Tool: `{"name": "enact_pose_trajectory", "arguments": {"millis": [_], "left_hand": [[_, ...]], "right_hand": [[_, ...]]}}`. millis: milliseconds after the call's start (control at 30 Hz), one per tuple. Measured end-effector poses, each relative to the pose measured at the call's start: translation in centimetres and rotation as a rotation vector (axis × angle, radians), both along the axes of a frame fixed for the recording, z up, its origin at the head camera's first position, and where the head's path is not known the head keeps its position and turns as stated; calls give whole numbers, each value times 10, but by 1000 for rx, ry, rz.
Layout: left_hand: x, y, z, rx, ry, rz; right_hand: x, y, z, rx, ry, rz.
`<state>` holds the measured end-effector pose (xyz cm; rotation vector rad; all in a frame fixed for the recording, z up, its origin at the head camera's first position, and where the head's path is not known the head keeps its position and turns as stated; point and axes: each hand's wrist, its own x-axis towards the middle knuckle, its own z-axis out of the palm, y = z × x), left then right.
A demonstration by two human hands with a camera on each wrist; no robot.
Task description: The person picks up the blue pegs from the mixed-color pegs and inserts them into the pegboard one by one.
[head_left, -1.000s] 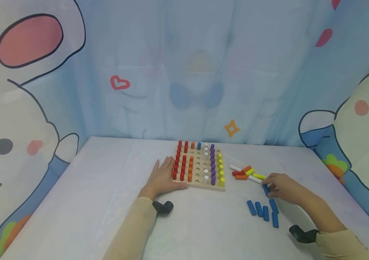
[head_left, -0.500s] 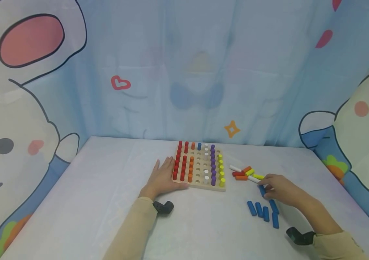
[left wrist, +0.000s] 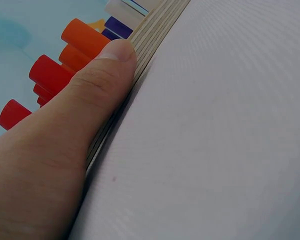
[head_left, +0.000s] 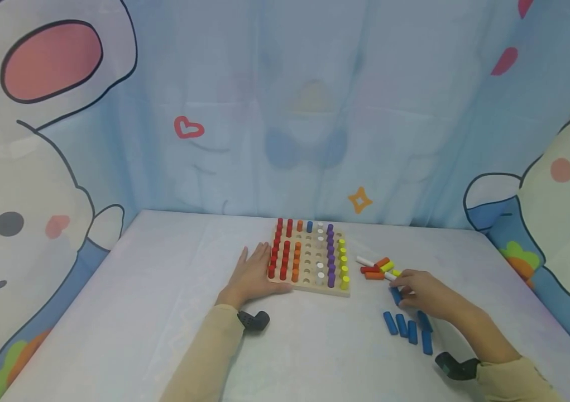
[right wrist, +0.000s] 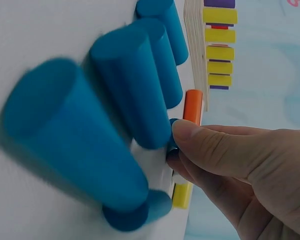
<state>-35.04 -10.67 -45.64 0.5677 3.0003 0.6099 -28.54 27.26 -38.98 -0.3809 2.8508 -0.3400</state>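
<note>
Clock positions as per head view, 12 at the backdrop.

Right hand [head_left: 425, 293]: one blue peg [head_left: 395, 296] is pinched between thumb and fingers, grip narrow, peg sitting at the hand's 9 o'clock. Whether it is lifted or touching the table can't be told. Fingertip pinch presumably used because the peg is small.

Just off at 6 to 7 o'clock, five loose blue pegs [head_left: 412, 332] are laid on their sides, probably grouped by colour. At 10 o'clock, near the fingers, a mixed pile [head_left: 374, 276] of white, orange, red and yellow pegs is left jumbled; part of it is hidden by the hand.

Further out at 9 to 10 o'clock: pegboard [head_left: 315, 289], flat on the table. Pegs are stood upright in colour columns, reds at its 9 o'clock side, yellows at 3. In the blue column only one standing blue peg [head_left: 310, 226] is seated, at the 12 o'clock end.

Left hand [head_left: 252, 279] is spread, not wrapped round anything: fingers along the board's 9 o'clock side, thumb on its 7 o'clock corner, likely for steadying.

Brands, labels, writing: none readable; only cartoon prints on the backdrop [head_left: 224, 72].
</note>
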Motion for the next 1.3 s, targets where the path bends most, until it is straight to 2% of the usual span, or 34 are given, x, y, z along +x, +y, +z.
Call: {"name": "enact_pose_trajectory", "arguments": {"millis": [667,1033,1300], "left_hand": [[-2,-1,-1,6,10,-5],[-1,-1,0,0,3,-6],[-1,-1,1,0,-7,-2]], "right_hand": [[-6,-36,-6,-25,23,24],[-16,-49,-7,-7,117,153],[-24,-59,-7,26,109,146]]}}
